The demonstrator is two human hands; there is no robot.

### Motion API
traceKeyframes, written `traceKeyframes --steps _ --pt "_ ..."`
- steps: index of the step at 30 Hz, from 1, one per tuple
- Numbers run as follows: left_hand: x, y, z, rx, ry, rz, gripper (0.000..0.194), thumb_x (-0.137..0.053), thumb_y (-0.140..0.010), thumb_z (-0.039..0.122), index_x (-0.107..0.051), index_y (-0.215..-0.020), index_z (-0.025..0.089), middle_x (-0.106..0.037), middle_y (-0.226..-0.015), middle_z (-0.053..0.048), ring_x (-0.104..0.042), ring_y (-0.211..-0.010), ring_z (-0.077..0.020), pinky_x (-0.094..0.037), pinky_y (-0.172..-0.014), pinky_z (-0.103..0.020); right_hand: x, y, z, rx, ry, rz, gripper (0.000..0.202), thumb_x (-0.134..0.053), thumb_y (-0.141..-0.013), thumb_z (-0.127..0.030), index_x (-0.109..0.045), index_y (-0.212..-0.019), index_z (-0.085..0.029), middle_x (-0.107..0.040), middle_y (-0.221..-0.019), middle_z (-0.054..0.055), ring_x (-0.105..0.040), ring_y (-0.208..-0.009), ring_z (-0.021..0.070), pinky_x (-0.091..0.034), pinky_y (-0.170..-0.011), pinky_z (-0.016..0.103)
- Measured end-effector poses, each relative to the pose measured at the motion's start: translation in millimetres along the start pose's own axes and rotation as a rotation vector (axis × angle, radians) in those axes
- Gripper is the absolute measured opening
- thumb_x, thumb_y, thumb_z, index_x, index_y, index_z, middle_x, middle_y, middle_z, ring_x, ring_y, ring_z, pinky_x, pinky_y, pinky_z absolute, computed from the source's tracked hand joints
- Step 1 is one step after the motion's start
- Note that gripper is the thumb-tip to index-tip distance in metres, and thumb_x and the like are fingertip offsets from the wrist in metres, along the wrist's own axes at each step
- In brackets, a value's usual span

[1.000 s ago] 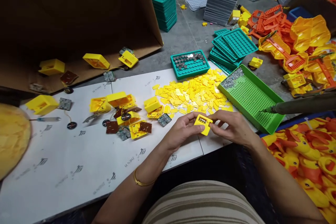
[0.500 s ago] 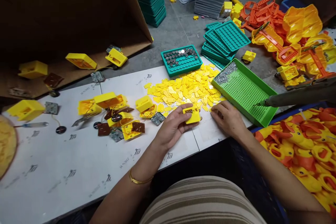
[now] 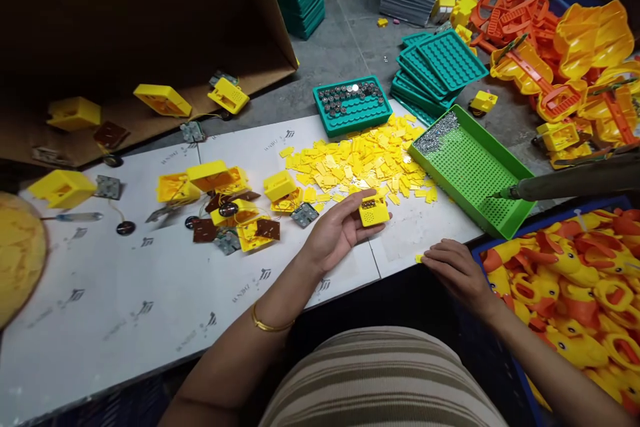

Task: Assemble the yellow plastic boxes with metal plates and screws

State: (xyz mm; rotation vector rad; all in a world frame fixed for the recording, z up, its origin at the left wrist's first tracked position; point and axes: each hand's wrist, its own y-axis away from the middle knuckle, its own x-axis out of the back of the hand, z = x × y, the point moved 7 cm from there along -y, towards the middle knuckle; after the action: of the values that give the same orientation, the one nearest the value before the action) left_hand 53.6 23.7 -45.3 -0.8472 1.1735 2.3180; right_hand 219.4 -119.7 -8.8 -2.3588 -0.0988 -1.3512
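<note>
My left hand (image 3: 336, 230) holds a small yellow plastic box (image 3: 374, 212) above the white board. Speaker holes dot the box's face, and round metal cells show in a slot at its top. Fingers lie behind and along its upper edge. By the board's front edge, my right hand (image 3: 463, 273) pinches a small yellow plastic tab (image 3: 419, 258) between thumb and fingertips. A heap of similar flat yellow pieces (image 3: 360, 160) lies beyond both hands. Left of my left hand, yellow housings (image 3: 215, 177) sit among wires, circuit boards and dark round speakers.
A teal tray (image 3: 353, 121) holds button cells. The green basket (image 3: 520, 227) contains small metal screws, with a power screwdriver (image 3: 575, 183) reaching over it. Yellow duck toys (image 3: 565, 320) fill a blue crate at right. A cardboard box (image 3: 150, 13) stands at back left.
My right hand has drawn back from beside the heap to the board's front edge, with a yellow tab now visible in its fingers. The left hand still holds the box, its thumb shifted.
</note>
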Motion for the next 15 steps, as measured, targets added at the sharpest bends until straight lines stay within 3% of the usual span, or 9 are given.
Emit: traceKeyframes --steps 3,7,9,12,15 --pt "-0.9 0.0 -3.1 0.02 -0.032 -0.026 0.029 -0.053 -0.088 0.025 -0.063 -0.113 0.015 -0.068 -0.107 -0.013 -0.068 -0.096 -0.0234 -0.055 -0.086 -0.036 6.7 -18.9 3.3 -0.087 -0.19 0.008 0.03 -0.058 -0.085 -0.013 -0.066 -0.109 -0.029 -0.071 -0.09 0.004 -0.067 -0.086 0.0196 -0.056 -0.075 0.037" --pt "-4.5 1.6 -6.5 0.013 -0.062 -0.058 0.027 -0.052 -0.088 0.023 -0.062 -0.113 0.016 -0.069 -0.105 -0.01 -0.067 -0.094 -0.0198 -0.054 -0.086 -0.034 4.8 -54.9 16.1 -0.508 -0.428 0.115 0.011 -0.064 -0.083 -0.023 -0.071 -0.092 -0.023 -0.072 -0.085 0.003 -0.067 -0.078 0.0168 -0.056 -0.071 0.03" --pt "-6.8 2.7 -8.8 0.015 -0.065 -0.071 0.027 -0.051 -0.089 0.021 -0.062 -0.113 0.016 -0.069 -0.105 -0.009 -0.067 -0.094 -0.0183 -0.053 -0.089 -0.035 -3.5 -71.7 18.9 -0.645 -0.543 0.171 0.012 -0.069 -0.078 -0.029 -0.072 -0.086 -0.02 -0.072 -0.08 0.003 -0.066 -0.068 0.0153 -0.055 -0.063 0.027" --pt "-8.8 3.9 -10.6 0.012 -0.064 -0.085 0.027 -0.051 -0.089 0.02 -0.061 -0.113 0.015 -0.068 -0.108 -0.009 -0.065 -0.099 -0.0184 -0.049 -0.096 -0.039 -17.6 -92.5 19.4 -0.712 -0.657 0.186 0.018 -0.073 -0.073 -0.034 -0.072 -0.081 -0.018 -0.072 -0.076 0.003 -0.062 -0.056 0.0131 -0.051 -0.051 0.024" --pt "-7.1 3.8 -10.0 -0.005 -0.082 -0.078 0.027 -0.053 -0.088 0.021 -0.06 -0.114 0.016 -0.068 -0.11 -0.008 -0.064 -0.102 -0.0177 -0.045 -0.101 -0.04 -20.9 -103.1 18.6 -0.69 -0.611 0.181 0.015 -0.073 -0.072 -0.032 -0.073 -0.079 -0.018 -0.072 -0.077 0.003 -0.064 -0.062 0.0147 -0.052 -0.056 0.025"
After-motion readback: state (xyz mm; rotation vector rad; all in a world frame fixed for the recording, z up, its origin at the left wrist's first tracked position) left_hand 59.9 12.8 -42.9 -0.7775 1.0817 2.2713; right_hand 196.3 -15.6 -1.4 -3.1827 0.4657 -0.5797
